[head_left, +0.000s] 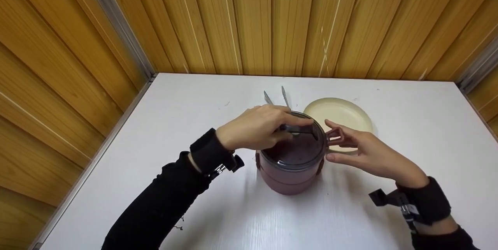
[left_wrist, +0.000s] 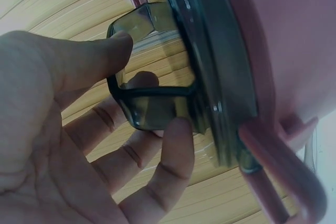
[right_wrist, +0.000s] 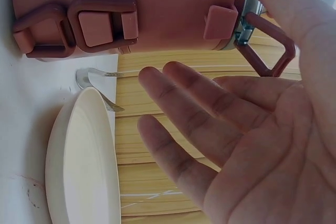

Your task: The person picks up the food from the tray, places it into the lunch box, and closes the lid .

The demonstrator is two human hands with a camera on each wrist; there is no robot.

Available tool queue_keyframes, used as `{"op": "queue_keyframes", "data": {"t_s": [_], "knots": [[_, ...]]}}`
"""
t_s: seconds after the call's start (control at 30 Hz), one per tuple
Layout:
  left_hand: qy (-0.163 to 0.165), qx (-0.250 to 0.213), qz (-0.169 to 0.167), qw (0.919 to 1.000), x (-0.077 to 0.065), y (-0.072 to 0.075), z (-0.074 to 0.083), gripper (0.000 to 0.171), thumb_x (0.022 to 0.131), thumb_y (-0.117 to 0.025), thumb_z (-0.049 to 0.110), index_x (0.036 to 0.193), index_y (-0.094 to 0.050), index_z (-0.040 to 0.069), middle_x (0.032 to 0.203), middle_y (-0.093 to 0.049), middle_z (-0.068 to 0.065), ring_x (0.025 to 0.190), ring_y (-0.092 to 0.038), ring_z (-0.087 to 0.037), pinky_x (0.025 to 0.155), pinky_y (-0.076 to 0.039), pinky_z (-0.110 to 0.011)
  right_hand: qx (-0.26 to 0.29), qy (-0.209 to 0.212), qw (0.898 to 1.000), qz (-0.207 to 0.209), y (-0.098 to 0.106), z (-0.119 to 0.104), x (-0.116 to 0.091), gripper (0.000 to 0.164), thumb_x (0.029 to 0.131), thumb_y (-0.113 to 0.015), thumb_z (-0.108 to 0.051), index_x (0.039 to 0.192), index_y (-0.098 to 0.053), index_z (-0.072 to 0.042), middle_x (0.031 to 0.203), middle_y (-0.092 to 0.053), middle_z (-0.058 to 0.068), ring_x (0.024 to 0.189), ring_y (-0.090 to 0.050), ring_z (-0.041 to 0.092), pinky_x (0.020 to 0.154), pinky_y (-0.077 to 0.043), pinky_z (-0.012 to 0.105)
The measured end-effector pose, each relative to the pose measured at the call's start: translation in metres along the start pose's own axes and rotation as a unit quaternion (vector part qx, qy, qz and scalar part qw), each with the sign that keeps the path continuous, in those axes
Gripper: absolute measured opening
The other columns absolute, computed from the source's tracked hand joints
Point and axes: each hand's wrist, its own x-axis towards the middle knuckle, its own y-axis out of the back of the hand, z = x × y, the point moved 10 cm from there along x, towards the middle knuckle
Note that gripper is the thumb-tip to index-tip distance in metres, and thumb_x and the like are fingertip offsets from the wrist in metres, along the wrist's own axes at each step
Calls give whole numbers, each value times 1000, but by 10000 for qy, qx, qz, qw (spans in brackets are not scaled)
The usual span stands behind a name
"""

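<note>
A pink cylindrical lunch box (head_left: 290, 180) stands upright on the table under a see-through dark lid (head_left: 297, 154). My left hand (head_left: 253, 127) reaches over the top and holds the lid's handle (left_wrist: 152, 92), with the thumb on one side and fingertips on the other. At the box's right side is my right hand (head_left: 367, 152), its fingers extended around a raised pink clasp (right_wrist: 286, 51). The thumb of that hand is close to the lid's rim. Another clasp (left_wrist: 289, 171) hangs out from the rim in the left wrist view. Lower clasps (right_wrist: 102, 22) lie against the box wall.
A cream plate (head_left: 338, 106) lies behind and right of the box, partly behind my right hand. Bent metal tongs (right_wrist: 89, 77) lie behind the box, their two tips pointing to the back. Wood-patterned walls (head_left: 249, 20) border the white table (head_left: 186, 113).
</note>
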Motion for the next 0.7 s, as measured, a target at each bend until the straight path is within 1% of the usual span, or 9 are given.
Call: {"op": "queue_keyframes", "data": {"t_s": [0.13,0.2,0.27,0.33,0.4,0.43,0.53,0.63,0.7], "knots": [[-55,-20,-37,10000,1,0,1,57,105,-68,12,156,-58,36,140,-71,-4,130,-68,-22,100,-61,-45,-44,-35,10000,29,3,0,-2,79,102,-77,-24,168,-36,-11,142,-69,10,123,-67,-3,96,-62,24],[-135,-43,-15,9999,1,0,3,56,105,-68,14,157,-57,34,138,-71,-6,126,-68,-22,99,-61,-45,-35,-30,10000,63,6,0,-3,75,101,-77,-23,166,-40,-13,141,-69,10,122,-67,-1,95,-62,24],[-181,-106,63,9998,-1,2,2,56,105,-70,19,159,-56,31,135,-70,-7,122,-67,-23,100,-60,-45,-46,7,9999,111,8,-1,-4,71,101,-77,-21,163,-45,-13,140,-70,10,121,-68,0,94,-62,24],[-144,-286,209,9993,-5,5,-2,59,104,-72,27,161,-53,28,133,-67,-8,120,-64,-23,102,-57,-45,-98,58,9998,171,9,-2,-5,66,100,-78,-20,160,-49,-13,139,-71,9,121,-69,1,92,-63,25],[-59,-514,458,9976,-14,11,-11,65,102,-75,35,162,-51,25,131,-65,-9,119,-62,-23,105,-55,-45,-211,99,9994,256,12,-4,-6,63,100,-79,-20,157,-53,-16,137,-73,7,119,-69,0,90,-64,25],[10,-641,611,9961,-20,14,-17,67,101,-76,38,161,-51,25,131,-65,-9,120,-61,-22,105,-54,-45,-244,123,9992,290,13,-5,-7,62,99,-79,-20,156,-54,-16,137,-73,7,119,-69,0,89,-64,25],[178,-989,1018,9897,-41,20,-36,67,97,-80,40,157,-54,24,126,-66,-6,117,-62,-20,98,-55,-43,-276,207,9987,364,16,-8,-8,58,99,-80,-19,152,-56,-18,135,-75,5,118,-70,-1,87,-64,25],[270,-1162,1238,9851,-60,16,-53,64,94,-83,35,151,-60,21,123,-69,-3,113,-64,-18,93,-56,-40,-230,281,9985,403,18,-10,-10,54,99,-79,-17,149,-59,-18,132,-75,4,117,-71,-1,85,-65,26],[335,-1252,1282,9832,-69,10,-61,61,93,-84,32,148,-62,19,122,-71,-1,112,-66,-16,95,-56,-38,-223,302,9983,440,21,-10,-12,52,99,-78,-15,147,-60,-17,131,-76,4,115,-72,0,84,-66,27]]}}
